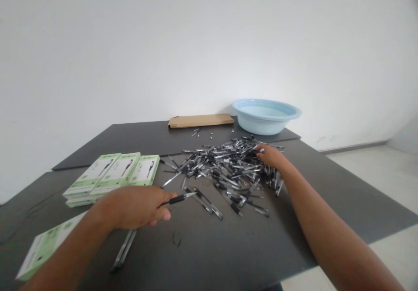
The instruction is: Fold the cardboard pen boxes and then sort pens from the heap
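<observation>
Pens [228, 169]: one pile, far too many to count. Left of the pile, three green boxes [114, 171] lie in a row on top of a lower layer whose number is hidden. A fourth box [45, 245] lies alone, nearer than the pile. Behind the pile are one blue basin [266, 116] and one brown envelope [200, 120]. There are two hands: the left hand [137, 206] grips one bundle [124, 249] of a few pens, the exact count unclear, and the right hand [272, 156] is on the pile.

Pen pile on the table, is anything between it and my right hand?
Nothing visible is in the way. Your right hand lies on the pen pile at its far right edge. Your left hand, shut on a bundle of pens, is off to the side.
</observation>
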Demonstrator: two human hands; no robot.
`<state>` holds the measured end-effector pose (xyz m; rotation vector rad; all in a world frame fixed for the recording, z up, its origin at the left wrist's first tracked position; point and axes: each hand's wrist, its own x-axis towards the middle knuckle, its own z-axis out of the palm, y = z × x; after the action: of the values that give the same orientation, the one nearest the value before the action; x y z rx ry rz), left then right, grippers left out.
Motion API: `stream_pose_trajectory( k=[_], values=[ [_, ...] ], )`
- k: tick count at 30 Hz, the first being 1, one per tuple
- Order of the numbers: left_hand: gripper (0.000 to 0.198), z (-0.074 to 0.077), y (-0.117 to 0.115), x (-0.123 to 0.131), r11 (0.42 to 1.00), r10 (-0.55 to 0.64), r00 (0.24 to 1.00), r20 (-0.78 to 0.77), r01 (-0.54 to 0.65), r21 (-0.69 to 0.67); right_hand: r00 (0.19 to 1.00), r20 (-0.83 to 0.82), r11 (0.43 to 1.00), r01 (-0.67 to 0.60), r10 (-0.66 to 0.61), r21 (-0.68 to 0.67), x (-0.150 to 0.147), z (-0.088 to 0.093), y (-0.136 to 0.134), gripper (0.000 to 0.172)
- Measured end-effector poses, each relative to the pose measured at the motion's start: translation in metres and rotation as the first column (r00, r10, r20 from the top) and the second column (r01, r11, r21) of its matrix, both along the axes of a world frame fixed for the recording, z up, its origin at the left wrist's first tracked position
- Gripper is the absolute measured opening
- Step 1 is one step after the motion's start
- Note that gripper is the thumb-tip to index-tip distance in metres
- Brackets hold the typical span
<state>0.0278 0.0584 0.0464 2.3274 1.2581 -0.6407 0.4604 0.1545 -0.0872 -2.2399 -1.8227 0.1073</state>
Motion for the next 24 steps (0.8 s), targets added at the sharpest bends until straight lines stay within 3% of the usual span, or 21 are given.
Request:
stream_pose_trajectory(
  k=[8,14,24],
  values=[
    [0.045,0.001,0.000,0.002,1.000,-0.014,1.000,-0.005,0.014,0.008,0.986,0.000,0.986,0.165,-0.165,0.031,0.020,0.006,-0.003,0.030],
    [0.041,-0.001,0.000,0.003,1.000,-0.024,1.000,-0.017,0.024,0.015,0.973,0.024,0.972,0.227,-0.229,0.061,0.019,0.010,-0.009,0.027],
    [0.038,-0.004,0.002,0.003,0.999,-0.033,0.999,-0.013,0.033,0.013,0.979,0.085,0.975,0.176,-0.188,0.133,-0.013,0.015,-0.010,0.033]
  ],
)
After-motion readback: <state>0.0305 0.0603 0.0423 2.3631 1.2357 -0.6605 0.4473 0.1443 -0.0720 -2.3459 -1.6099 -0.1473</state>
